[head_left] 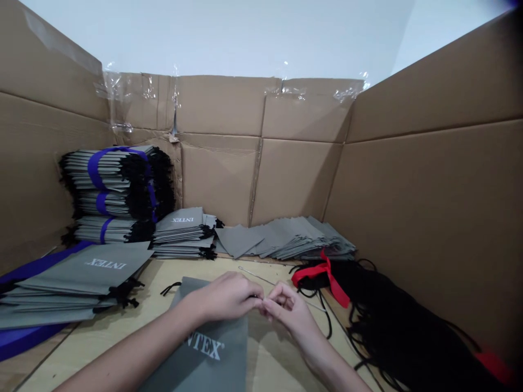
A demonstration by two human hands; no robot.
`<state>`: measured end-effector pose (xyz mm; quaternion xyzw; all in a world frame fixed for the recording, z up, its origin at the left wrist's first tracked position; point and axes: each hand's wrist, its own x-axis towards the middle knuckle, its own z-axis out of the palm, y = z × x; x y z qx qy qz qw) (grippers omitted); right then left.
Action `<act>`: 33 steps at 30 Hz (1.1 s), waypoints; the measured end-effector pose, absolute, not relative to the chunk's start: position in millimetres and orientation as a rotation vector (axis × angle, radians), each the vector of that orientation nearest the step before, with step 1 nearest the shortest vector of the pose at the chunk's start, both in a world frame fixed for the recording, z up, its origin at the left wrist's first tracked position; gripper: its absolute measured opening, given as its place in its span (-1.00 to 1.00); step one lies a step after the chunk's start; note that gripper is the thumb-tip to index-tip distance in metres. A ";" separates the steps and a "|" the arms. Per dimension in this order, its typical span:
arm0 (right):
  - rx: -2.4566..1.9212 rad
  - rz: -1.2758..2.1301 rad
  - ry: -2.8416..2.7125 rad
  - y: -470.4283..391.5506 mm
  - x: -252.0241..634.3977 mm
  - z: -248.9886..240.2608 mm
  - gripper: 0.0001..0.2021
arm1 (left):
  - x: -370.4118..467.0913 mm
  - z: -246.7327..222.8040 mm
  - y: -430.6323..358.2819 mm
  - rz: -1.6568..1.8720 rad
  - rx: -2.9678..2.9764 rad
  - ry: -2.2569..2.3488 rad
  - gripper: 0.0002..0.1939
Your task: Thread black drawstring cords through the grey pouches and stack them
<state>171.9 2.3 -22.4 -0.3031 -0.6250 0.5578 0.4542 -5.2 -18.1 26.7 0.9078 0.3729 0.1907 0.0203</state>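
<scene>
A grey pouch (229, 354) with white INTEX lettering lies flat in front of me, partly under my left forearm; a short black cord end (170, 288) sticks out at its upper left. My left hand (232, 295) is over the pouch's top right corner, its fingers closed in a pinch. Fingertip to fingertip with it, my right hand (286, 307) pinches too. What lies between the fingertips is too small and hidden to name. A thin metal rod (256, 275) with a looped end lies behind my hands and passes behind the right one.
Stacked INTEX pouches (102, 267) lie at the left, with banded bundles (110, 169) behind. Another stack (183, 234) and spread grey pieces (286, 237) line the back. Black cords (400, 326) with a red tie (335, 280) lie at the right. Cardboard walls (220, 109) enclose the table.
</scene>
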 end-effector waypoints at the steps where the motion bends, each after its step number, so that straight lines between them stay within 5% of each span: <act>1: -0.754 1.436 -1.506 -2.7 171.0 -19.5 -0.66 | -5.6 27.8 -19.2 0.578 2.808 1.124 -0.80; 6: -0.643 1.715 -1.391 -17.6 170.1 -14.1 -0.63 | -6.9 33.1 -22.2 0.581 2.785 0.904 -0.83; 19: -0.766 1.454 -1.403 -3.5 172.0 -16.8 -0.65 | -5.2 27.6 -18.5 0.634 2.728 1.060 -0.79; 33: -0.874 2.174 -0.895 12.4 176.9 -35.4 -0.52 | 3.7 -0.7 -14.0 0.630 3.029 1.429 -0.79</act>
